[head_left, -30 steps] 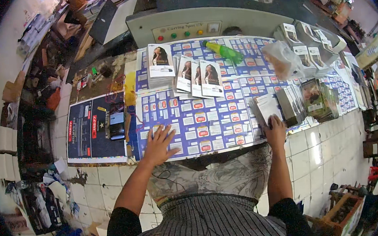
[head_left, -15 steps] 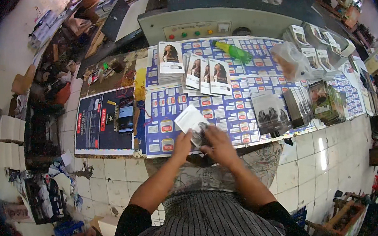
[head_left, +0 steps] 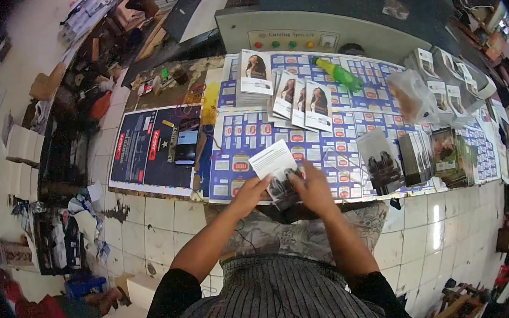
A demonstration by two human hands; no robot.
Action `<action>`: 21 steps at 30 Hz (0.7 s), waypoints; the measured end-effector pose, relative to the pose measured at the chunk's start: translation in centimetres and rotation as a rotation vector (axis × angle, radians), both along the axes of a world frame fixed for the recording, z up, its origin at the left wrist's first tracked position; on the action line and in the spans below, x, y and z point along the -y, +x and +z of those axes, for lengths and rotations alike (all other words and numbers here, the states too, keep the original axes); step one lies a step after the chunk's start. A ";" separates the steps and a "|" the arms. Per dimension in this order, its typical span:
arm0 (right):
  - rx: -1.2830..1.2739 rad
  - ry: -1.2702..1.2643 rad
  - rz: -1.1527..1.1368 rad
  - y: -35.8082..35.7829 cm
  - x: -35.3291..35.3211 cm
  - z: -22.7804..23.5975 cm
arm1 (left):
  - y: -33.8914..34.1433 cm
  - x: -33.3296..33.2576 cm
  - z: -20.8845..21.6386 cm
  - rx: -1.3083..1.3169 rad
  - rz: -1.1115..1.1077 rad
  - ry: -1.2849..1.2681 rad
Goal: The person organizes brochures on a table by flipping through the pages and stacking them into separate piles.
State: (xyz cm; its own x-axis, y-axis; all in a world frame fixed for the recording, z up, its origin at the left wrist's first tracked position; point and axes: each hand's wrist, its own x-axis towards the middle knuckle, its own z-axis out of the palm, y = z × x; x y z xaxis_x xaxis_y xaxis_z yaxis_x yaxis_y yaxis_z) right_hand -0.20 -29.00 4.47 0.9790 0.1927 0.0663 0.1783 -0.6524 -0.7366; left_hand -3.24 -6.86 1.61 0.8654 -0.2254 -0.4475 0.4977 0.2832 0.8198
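Note:
Close to the table's front edge I hold a white leaflet (head_left: 271, 158) with a dark photo on its lower half. My left hand (head_left: 251, 197) grips its left edge, and my right hand (head_left: 314, 188) grips the right side with the thumb on the photo. Beyond my hands several white leaflets with a portrait (head_left: 317, 107) lie fanned out. They lean by a taller stack of the same kind (head_left: 254, 76). To the right, a row of dark printed leaflets (head_left: 381, 162) lies next to more leaflets standing on edge (head_left: 415, 157).
Printed blue sheets (head_left: 236, 130) cover the table. A green bottle (head_left: 341, 76) lies near the back, left of a clear plastic bag (head_left: 411, 98) and wrapped leaflet bundles (head_left: 444, 94). On the left a phone (head_left: 187, 146) rests on a dark sheet. A grey machine (head_left: 346, 24) stands behind.
My right hand has shifted from over the leaflet to its right side, showing more of the photo. The whole view has moved slightly, so the table sits further right.

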 end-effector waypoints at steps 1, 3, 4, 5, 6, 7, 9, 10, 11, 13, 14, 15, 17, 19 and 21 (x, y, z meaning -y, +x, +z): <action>-0.027 -0.026 0.051 -0.3 -1.0 -0.1 | 0.2 0.1 0.3 -0.017 -0.010 -0.023; -0.052 -0.051 0.108 -0.7 -2.0 -0.1 | 0.3 -0.2 0.1 -0.003 0.004 -0.017; -0.007 -0.085 0.108 -0.9 -2.4 -0.1 | 0.2 -0.4 0.1 -0.017 0.005 0.006; 0.037 -0.120 0.108 -1.2 -2.7 0.0 | 0.2 -0.7 0.1 -0.032 0.006 0.029; 0.036 -0.119 0.114 -1.4 -3.2 0.0 | 0.1 -0.9 0.1 -0.034 0.012 0.029; 0.132 -0.159 0.097 -1.7 -3.5 0.0 | 0.1 -1.0 0.0 -0.047 0.023 0.030; 0.226 -0.200 0.084 -2.2 -4.0 0.0 | -0.1 -1.2 -0.2 -0.062 0.037 0.028; 0.302 -0.246 0.080 -2.4 -4.2 0.1 | -0.1 -1.3 -0.1 -0.055 0.032 0.019; 0.378 -0.291 0.075 -2.4 -4.3 0.2 | -0.2 -1.3 0.0 -0.048 0.026 0.010; 0.348 -0.228 0.116 -2.5 -4.3 0.9 | -0.3 -1.2 0.1 -0.054 0.045 -0.007; 0.320 -0.161 0.153 -2.6 -4.3 1.3 | -0.4 -1.2 0.1 -0.057 0.061 -0.021; 0.316 -0.162 0.154 -2.6 -4.2 1.5 | -0.6 -1.5 -0.4 -0.060 0.062 -0.022; 0.177 -0.020 0.172 -2.6 -4.1 2.2 | -0.6 -2.2 -1.3 -0.048 -0.002 -0.071; -0.007 0.242 0.181 -2.6 -4.3 3.1 | -0.8 -3.1 -1.5 -0.046 0.089 -0.368; -0.194 0.504 0.180 -2.3 -4.2 4.3 | -1.1 -2.9 0.9 0.035 0.126 -0.672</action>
State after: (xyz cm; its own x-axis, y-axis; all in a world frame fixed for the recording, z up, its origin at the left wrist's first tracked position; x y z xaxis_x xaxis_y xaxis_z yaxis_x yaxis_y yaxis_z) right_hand -2.48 -24.83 8.80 0.9369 0.3491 0.0159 0.0850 -0.1836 -0.9793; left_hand -4.37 -3.97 2.49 0.9148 -0.3410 -0.2165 0.4037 0.7904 0.4609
